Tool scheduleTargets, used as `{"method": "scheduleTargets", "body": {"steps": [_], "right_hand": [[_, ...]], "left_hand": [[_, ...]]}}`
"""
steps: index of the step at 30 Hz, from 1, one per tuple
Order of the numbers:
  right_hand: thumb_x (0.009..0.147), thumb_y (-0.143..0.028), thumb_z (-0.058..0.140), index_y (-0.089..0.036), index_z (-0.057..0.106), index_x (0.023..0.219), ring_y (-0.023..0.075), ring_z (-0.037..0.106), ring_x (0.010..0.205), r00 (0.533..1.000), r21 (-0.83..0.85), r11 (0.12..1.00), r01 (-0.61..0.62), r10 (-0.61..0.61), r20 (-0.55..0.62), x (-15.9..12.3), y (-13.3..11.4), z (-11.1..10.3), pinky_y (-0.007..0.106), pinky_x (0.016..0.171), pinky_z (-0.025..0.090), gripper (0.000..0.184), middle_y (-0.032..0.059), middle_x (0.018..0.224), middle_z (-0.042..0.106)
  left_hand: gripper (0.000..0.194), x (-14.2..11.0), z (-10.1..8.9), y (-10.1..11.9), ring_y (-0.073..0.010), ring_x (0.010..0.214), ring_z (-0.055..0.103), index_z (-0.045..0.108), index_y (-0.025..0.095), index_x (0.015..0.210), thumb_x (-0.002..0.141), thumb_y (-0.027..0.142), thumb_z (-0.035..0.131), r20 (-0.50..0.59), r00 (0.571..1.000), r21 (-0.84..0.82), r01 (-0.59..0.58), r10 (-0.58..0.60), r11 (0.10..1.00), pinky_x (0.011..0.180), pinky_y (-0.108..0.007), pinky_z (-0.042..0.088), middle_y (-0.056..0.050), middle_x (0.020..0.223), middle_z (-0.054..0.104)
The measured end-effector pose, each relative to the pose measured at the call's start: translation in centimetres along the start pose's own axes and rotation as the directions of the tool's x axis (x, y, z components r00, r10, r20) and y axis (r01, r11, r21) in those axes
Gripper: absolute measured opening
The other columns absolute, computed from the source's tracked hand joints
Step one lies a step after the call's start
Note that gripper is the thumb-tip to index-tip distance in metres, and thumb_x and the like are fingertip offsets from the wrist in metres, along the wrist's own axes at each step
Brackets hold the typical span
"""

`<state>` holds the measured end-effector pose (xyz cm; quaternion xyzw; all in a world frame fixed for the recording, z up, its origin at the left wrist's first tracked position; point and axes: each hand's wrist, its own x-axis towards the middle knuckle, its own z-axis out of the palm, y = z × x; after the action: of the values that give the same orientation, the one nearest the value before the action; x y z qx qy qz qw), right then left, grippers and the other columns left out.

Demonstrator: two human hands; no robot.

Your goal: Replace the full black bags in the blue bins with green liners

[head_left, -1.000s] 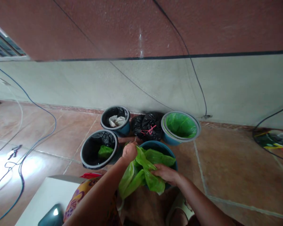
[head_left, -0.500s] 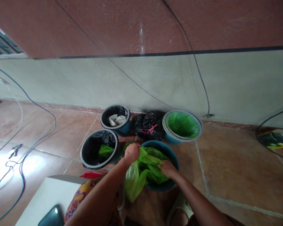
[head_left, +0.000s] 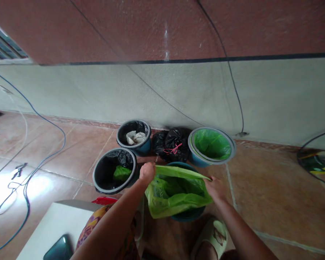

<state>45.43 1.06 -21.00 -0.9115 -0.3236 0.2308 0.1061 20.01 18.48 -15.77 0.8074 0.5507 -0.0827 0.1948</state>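
Observation:
A light-green plastic bag [head_left: 176,207] is stretched wide, its mouth spread above a blue bin [head_left: 189,216]. My left hand [head_left: 147,172] pinches the bag's edge at the left. At the right, my right hand [head_left: 214,188] grips the opposite edge, so the far rim is pulled taut between them. Most of the bin is hidden beneath the bag; parts of its rim show behind and in front. Close to my left hand stands a bin with a black liner [head_left: 115,170], and a crumpled green piece of plastic [head_left: 121,173] lies inside it.
Along the wall are a bin with white paper [head_left: 135,137], tied black bags [head_left: 173,144] and stacked bins with a green liner [head_left: 212,144]. A phone [head_left: 59,248] rests on a white surface [head_left: 56,220] at lower left. Cables [head_left: 44,162] cross the floor.
My hands have moved apart, the right one to the right. The green bag has gone from bunched and drooping to spread open over the bin.

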Motion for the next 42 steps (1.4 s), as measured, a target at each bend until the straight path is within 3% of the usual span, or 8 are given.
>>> {"method": "scheduleTargets", "body": {"steps": [4,10,16,21,25,30,35,42], "right_hand": [[0.079,-0.04,0.059,-0.008,0.064,0.11,0.029,0.065,0.099,0.983,0.004,0.994,0.107,-0.106,0.149,-1.2,-0.9,-1.3,0.032,0.078,0.047,0.045,0.0189,0.106,0.07],[0.079,-0.035,0.06,-0.015,0.065,0.111,0.0216,0.067,0.092,0.962,0.209,0.971,0.112,-0.159,0.223,-1.0,-0.3,-2.9,0.027,0.075,0.047,0.038,0.0102,0.104,0.071],[0.08,-0.014,0.047,-0.014,0.069,0.102,0.0264,0.068,0.093,0.992,-0.239,0.968,0.082,-0.056,0.114,-0.4,1.6,-4.2,0.033,0.076,0.048,0.031,0.0165,0.101,0.071],[0.082,-0.017,0.048,-0.011,0.071,0.093,0.0284,0.069,0.089,0.981,-0.303,0.952,0.05,0.011,0.194,-1.4,1.7,-4.5,0.033,0.071,0.048,0.026,0.0203,0.095,0.072],[0.076,-0.031,0.062,-0.016,0.071,0.086,0.0266,0.069,0.086,0.907,-0.157,0.97,0.187,-0.11,0.406,-3.0,0.3,-5.0,0.031,0.069,0.047,0.02,0.0145,0.09,0.073],[0.066,-0.035,0.075,-0.016,0.047,0.135,0.0345,0.052,0.121,0.972,-0.198,0.96,0.197,-0.166,0.165,-3.3,-1.9,-5.1,0.044,0.091,0.044,0.077,0.0201,0.132,0.055],[0.087,-0.028,0.052,-0.017,0.044,0.135,0.0228,0.051,0.121,0.862,0.071,0.867,0.494,-0.498,0.096,-3.0,-4.5,-4.2,0.036,0.103,0.037,0.05,0.0122,0.13,0.057],[0.081,-0.011,0.049,-0.021,0.058,0.121,0.0228,0.045,0.123,0.788,-0.014,0.789,0.615,-0.613,0.059,-3.0,-6.9,-3.5,0.036,0.103,0.034,0.042,0.0071,0.133,0.054]], "left_hand": [[0.024,0.0,-0.2,1.2,-0.02,0.094,0.066,0.064,0.018,0.101,0.088,0.022,0.045,-0.11,0.994,-0.057,-0.015,0.009,0.998,0.082,-0.028,0.046,-0.009,0.101,0.07],[0.018,0.1,-0.4,2.3,-0.0179,0.088,0.066,0.058,0.016,0.097,0.089,0.014,0.042,-0.061,0.998,-0.062,-0.026,0.022,0.998,0.078,-0.026,0.046,-0.008,0.091,0.069],[0.029,0.3,-0.7,1.4,-0.0238,0.091,0.069,0.048,0.013,0.114,0.097,0.023,0.027,-0.061,0.994,0.099,0.091,-0.085,0.991,0.078,-0.032,0.048,-0.014,0.092,0.071],[0.034,0.5,-0.9,0.8,-0.0249,0.096,0.068,0.051,0.013,0.117,0.095,0.033,0.034,-0.058,0.99,0.038,0.128,-0.126,0.991,0.08,-0.032,0.048,-0.014,0.099,0.071],[0.034,0.2,-0.4,1.9,-0.0226,0.1,0.066,0.063,0.019,0.108,0.093,0.039,0.041,-0.009,0.999,-0.049,-0.051,0.05,0.997,0.085,-0.029,0.048,-0.01,0.103,0.072],[0.031,-0.6,-0.7,3.4,-0.0169,0.102,0.064,0.069,0.025,0.109,0.089,0.023,0.046,-0.016,0.946,-0.235,-0.319,0.324,0.918,0.092,-0.026,0.046,-0.001,0.108,0.072],[0.033,-1.8,-1.8,4.9,-0.0154,0.102,0.063,0.067,0.025,0.116,0.091,0.023,0.046,-0.067,0.834,-0.322,-0.538,0.548,0.779,0.095,-0.024,0.045,-0.002,0.109,0.07],[0.033,-3.6,-2.9,6.2,-0.0159,0.111,0.059,0.064,0.03,0.121,0.092,0.028,0.048,0.043,0.774,-0.249,-0.605,0.632,0.757,0.099,-0.024,0.042,-0.002,0.117,0.065]]}}
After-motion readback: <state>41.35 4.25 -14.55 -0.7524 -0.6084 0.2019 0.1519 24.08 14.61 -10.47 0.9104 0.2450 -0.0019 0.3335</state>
